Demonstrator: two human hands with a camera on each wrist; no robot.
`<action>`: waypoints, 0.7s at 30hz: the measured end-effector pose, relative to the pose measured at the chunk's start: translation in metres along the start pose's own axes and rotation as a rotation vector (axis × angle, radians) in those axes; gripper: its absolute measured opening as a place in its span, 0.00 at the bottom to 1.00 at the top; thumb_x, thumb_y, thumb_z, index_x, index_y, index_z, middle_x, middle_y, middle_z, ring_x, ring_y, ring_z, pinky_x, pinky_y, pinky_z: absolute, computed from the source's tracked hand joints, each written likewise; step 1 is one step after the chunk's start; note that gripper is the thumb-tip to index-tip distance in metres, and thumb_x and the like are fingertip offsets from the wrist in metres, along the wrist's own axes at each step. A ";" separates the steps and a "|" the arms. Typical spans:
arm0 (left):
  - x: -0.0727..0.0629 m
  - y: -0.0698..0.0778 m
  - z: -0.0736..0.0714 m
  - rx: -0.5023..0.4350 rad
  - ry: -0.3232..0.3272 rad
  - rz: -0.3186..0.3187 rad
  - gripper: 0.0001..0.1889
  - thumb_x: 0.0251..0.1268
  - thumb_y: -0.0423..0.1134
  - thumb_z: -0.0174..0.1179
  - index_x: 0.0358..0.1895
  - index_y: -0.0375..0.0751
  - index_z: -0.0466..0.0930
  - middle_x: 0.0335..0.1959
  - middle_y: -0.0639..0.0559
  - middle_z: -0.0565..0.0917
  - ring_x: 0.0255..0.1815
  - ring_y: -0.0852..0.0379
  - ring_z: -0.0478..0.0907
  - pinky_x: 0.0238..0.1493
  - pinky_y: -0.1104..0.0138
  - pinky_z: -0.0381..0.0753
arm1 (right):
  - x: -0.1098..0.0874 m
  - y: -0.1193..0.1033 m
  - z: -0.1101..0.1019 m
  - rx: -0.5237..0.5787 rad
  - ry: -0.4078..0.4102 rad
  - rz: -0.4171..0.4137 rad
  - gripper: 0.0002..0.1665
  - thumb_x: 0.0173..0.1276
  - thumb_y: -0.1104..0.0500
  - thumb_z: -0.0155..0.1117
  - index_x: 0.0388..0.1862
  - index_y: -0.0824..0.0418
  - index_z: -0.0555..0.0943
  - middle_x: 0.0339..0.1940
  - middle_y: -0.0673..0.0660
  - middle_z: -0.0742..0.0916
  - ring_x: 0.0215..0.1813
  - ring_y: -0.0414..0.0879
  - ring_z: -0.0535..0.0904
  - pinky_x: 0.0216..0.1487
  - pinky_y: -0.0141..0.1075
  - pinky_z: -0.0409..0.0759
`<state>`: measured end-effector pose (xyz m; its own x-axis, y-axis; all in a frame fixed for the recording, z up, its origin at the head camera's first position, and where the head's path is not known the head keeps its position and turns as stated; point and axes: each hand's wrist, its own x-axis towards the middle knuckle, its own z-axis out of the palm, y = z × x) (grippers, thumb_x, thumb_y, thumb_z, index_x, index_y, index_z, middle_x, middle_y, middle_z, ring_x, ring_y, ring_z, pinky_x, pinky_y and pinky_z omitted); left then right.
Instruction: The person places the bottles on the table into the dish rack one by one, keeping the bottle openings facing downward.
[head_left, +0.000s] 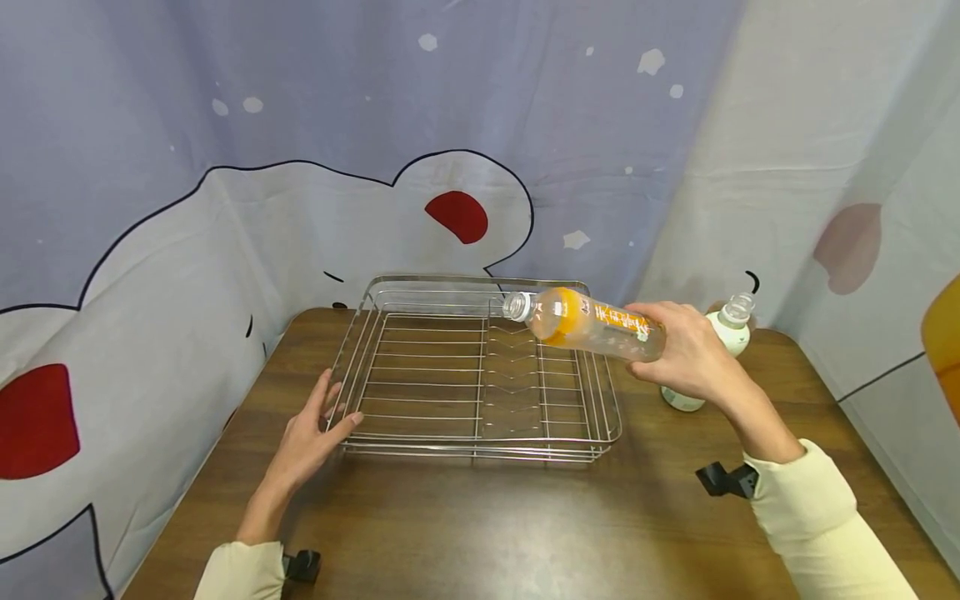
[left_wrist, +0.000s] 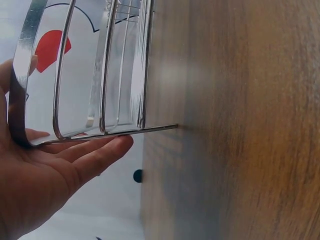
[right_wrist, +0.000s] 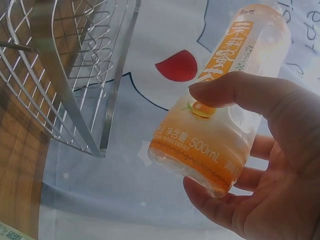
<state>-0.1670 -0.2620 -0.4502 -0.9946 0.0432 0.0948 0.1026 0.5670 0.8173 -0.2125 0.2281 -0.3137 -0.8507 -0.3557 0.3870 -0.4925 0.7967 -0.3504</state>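
Observation:
My right hand [head_left: 693, 354] holds a clear plastic drink bottle [head_left: 588, 323] with an orange label, gripping it near its base. The bottle lies nearly sideways above the right part of a metal wire dish rack [head_left: 480, 438], its uncapped neck pointing left. In the right wrist view, thumb and fingers wrap the bottle's lower half [right_wrist: 200, 142], where "500mL" is printed; no drink shows inside. At the rack's front left corner, my left hand [head_left: 303, 442] grips the side, thumb over the flat rim [left_wrist: 19, 95] and fingers along the outer wires.
Behind my right hand, a second uncapped bottle [head_left: 726, 332] with a pale green label stands on the wooden table [head_left: 480, 525], partly hidden. A patterned curtain [head_left: 315, 100] hangs round the table's back and sides. Something orange [head_left: 943, 333] shows at the right edge.

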 end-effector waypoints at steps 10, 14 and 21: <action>0.002 0.001 -0.004 0.039 0.008 0.004 0.47 0.70 0.52 0.60 0.81 0.46 0.38 0.75 0.33 0.58 0.66 0.33 0.69 0.58 0.40 0.73 | 0.005 -0.005 0.004 -0.018 -0.002 -0.024 0.38 0.40 0.65 0.76 0.56 0.68 0.80 0.52 0.67 0.85 0.54 0.66 0.74 0.55 0.55 0.69; 0.003 0.006 -0.011 0.094 0.038 0.035 0.47 0.68 0.52 0.61 0.80 0.42 0.42 0.76 0.32 0.57 0.70 0.31 0.62 0.60 0.38 0.69 | 0.007 -0.007 0.006 -0.021 -0.005 -0.036 0.39 0.39 0.65 0.76 0.57 0.68 0.80 0.52 0.68 0.84 0.55 0.67 0.73 0.57 0.56 0.68; 0.012 0.039 -0.016 0.186 0.142 0.233 0.49 0.61 0.47 0.68 0.79 0.39 0.48 0.76 0.33 0.55 0.75 0.32 0.52 0.66 0.35 0.57 | 0.008 -0.011 0.007 -0.037 -0.019 -0.045 0.39 0.40 0.64 0.76 0.57 0.68 0.80 0.53 0.69 0.84 0.56 0.69 0.73 0.58 0.59 0.68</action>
<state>-0.1750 -0.2530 -0.4082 -0.9310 0.0813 0.3558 0.3085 0.6963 0.6481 -0.2150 0.2128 -0.3125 -0.8314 -0.4006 0.3851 -0.5235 0.7970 -0.3011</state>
